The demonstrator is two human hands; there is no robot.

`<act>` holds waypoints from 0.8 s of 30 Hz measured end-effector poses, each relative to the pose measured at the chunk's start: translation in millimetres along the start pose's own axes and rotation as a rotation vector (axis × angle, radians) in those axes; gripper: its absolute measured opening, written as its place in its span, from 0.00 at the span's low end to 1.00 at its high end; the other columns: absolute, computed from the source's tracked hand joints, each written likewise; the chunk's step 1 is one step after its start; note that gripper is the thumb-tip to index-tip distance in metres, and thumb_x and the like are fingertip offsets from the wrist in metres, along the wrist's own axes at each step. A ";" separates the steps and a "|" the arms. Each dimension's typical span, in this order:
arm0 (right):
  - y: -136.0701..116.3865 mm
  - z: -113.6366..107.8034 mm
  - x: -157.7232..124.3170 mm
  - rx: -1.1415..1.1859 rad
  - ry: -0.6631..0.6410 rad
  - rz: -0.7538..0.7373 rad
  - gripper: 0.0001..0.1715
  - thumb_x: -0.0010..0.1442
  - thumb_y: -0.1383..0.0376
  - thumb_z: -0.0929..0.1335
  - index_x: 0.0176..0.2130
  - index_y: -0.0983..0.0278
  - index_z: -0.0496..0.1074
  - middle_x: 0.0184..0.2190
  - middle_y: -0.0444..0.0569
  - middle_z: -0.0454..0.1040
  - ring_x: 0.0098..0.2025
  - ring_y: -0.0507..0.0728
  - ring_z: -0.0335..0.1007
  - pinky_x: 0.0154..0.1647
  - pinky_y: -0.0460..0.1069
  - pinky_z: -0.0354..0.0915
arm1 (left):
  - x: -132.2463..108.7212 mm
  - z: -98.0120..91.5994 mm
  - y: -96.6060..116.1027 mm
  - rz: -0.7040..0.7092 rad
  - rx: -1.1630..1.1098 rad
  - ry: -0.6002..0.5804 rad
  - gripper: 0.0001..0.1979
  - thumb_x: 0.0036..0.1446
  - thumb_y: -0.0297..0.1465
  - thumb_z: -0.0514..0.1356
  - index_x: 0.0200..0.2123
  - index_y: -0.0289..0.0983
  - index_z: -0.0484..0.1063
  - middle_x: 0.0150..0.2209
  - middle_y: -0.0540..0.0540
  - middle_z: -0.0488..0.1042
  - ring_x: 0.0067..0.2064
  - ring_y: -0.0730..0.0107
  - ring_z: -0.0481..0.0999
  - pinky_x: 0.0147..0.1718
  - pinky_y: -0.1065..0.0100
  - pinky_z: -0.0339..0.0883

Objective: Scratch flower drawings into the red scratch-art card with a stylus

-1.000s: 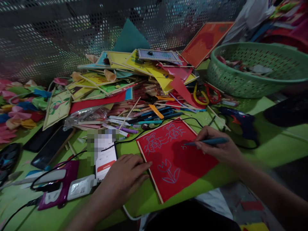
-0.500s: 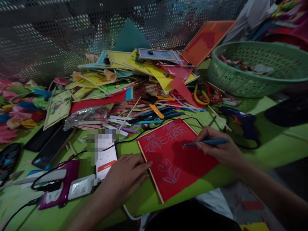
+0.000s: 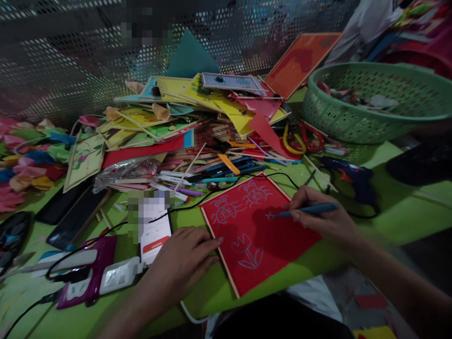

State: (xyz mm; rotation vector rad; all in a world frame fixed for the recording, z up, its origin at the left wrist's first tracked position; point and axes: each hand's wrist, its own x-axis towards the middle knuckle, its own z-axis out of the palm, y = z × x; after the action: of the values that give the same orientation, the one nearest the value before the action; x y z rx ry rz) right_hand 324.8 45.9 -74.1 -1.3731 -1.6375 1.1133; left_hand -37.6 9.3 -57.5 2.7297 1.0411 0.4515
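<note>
Holding a blue pen point(image 3: 307, 209), the right hand point(image 3: 323, 214) touches its tip to the red board point(image 3: 261, 230). The left hand point(image 3: 183, 261) lies flat, fingers spread, at its edge.

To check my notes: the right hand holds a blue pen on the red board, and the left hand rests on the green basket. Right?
Only the left hand is wrong. The head view shows it flat on the table, fingertips at the red board's left edge, away from the green basket. The right hand does hold the blue pen on the board.
</note>
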 end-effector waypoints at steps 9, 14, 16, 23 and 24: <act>-5.0 2.0 1.6 -0.041 -0.005 0.010 0.11 0.58 0.55 0.74 0.30 0.57 0.73 0.24 0.46 0.72 0.25 0.57 0.63 0.25 0.53 0.58 | 1.8 -1.2 -0.1 0.003 -0.005 -0.007 0.12 0.70 0.30 0.56 0.53 0.40 0.75 0.41 0.46 0.79 0.40 0.66 0.78 0.37 0.63 0.70; -4.0 0.4 1.3 -0.049 -0.008 -0.035 0.11 0.58 0.57 0.74 0.29 0.58 0.72 0.23 0.44 0.71 0.25 0.56 0.62 0.25 0.51 0.58 | 0.8 0.4 -1.5 -0.002 -0.003 -0.006 0.13 0.69 0.30 0.57 0.54 0.40 0.75 0.41 0.46 0.79 0.40 0.65 0.78 0.37 0.62 0.71; -3.6 0.2 1.1 -0.044 -0.010 -0.037 0.11 0.58 0.57 0.74 0.29 0.59 0.72 0.23 0.44 0.71 0.25 0.56 0.62 0.26 0.51 0.58 | 0.2 0.9 -1.5 0.002 0.000 -0.008 0.13 0.69 0.30 0.57 0.54 0.40 0.75 0.41 0.46 0.79 0.40 0.64 0.78 0.37 0.62 0.71; -6.4 1.8 1.8 -0.029 -0.010 -0.014 0.12 0.58 0.56 0.74 0.29 0.57 0.72 0.24 0.45 0.72 0.26 0.57 0.63 0.26 0.52 0.57 | -0.6 -1.0 0.0 -0.004 -0.005 -0.016 0.13 0.69 0.29 0.57 0.54 0.40 0.75 0.41 0.45 0.79 0.40 0.65 0.78 0.37 0.63 0.71; -6.3 1.8 1.9 -0.028 -0.007 -0.015 0.12 0.57 0.56 0.74 0.29 0.57 0.72 0.24 0.45 0.72 0.26 0.57 0.63 0.26 0.52 0.57 | -0.4 -1.1 0.0 -0.008 -0.005 -0.016 0.13 0.69 0.29 0.58 0.54 0.40 0.75 0.42 0.45 0.79 0.41 0.65 0.78 0.38 0.63 0.71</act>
State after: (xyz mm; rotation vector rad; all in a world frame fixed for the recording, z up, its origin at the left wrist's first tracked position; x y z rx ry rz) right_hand 320.5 47.1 -68.9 -1.3733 -1.6716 1.0916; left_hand -38.3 9.1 -56.5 2.7192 1.0447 0.4297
